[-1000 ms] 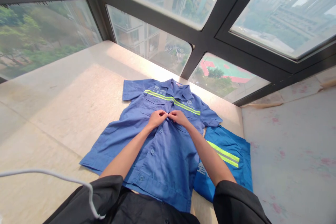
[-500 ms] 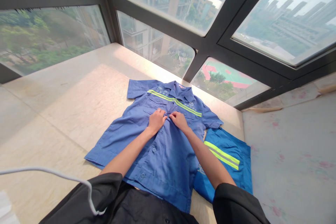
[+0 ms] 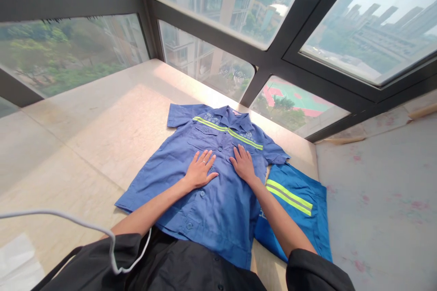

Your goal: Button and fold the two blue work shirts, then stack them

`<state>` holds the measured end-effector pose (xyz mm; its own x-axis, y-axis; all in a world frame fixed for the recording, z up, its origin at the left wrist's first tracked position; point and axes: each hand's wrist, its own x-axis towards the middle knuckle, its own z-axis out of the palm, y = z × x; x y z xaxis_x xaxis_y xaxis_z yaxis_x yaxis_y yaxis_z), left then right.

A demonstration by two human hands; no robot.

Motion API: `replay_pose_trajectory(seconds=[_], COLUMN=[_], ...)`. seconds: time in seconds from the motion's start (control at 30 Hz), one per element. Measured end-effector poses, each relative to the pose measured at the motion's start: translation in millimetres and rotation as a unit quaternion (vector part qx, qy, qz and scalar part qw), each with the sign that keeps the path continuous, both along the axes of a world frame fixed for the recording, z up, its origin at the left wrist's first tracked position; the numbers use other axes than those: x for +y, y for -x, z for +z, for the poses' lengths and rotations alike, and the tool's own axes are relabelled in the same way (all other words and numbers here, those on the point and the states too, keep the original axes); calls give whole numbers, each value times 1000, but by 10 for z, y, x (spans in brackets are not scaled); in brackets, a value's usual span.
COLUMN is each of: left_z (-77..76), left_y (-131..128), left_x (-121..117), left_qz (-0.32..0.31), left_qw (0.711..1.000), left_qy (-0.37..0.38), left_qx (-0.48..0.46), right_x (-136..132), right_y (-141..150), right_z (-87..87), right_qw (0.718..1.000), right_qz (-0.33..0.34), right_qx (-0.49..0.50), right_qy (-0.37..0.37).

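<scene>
A blue short-sleeved work shirt (image 3: 218, 200) with a yellow-green reflective stripe across the chest lies face up on a pale stone ledge (image 3: 95, 136), collar towards the windows. My left hand (image 3: 200, 170) rests flat on the shirt's chest left of the button line, fingers spread, a ring on one finger. Just right of the button line my right hand (image 3: 244, 163) lies flat too, fingers stretched out. Neither hand holds anything.
A folded brighter blue garment (image 3: 300, 209) with reflective stripes lies at the shirt's right edge. A white cable (image 3: 85, 225) loops across the lower left. Dark-framed windows (image 3: 269, 61) rise behind the ledge. A floral-patterned surface (image 3: 382, 200) adjoins on the right.
Both hands left the pinch at the button line near the chest and spread flat on the shirt, slightly lower and apart. The camera view shifted a little to the left.
</scene>
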<state>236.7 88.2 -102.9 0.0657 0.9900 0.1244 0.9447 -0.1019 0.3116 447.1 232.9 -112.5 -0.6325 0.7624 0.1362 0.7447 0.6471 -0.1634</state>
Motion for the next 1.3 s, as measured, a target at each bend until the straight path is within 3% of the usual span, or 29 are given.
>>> replay_pose_trajectory(seconds=[0.2,0.33,0.5,0.6,0.77,0.93,1.1,1.3], left_z=[31,212,554,631,557,444,331,206], left_y=[-41,-76,65,194,234,169,158,201], left_x=[-47,7,431,830,1454,1856,1993,1934], left_qz=[31,29,74,109,114,134,146,139], left_qw=[999,998,989,981,981,980,980,985], left_qy=[21,56,118,108,69,73,73,50], left_qx=[3,8,-40,-121,-142,-125,-111,-86], right_x=[128,177,186,233,436,698,917,1008], right_y=[-118,-162,-155,-73,184,538,823,846], right_z=[-29,8,50,132,353,567,614,530], right_qw=[999,998,998,998,997,995,996,995], right_qz=[40,62,59,40,24,19,33,57], right_qx=[-26,-29,-15,-1,43,52,-9,-58], right_qy=[5,14,28,45,67,82,82,54])
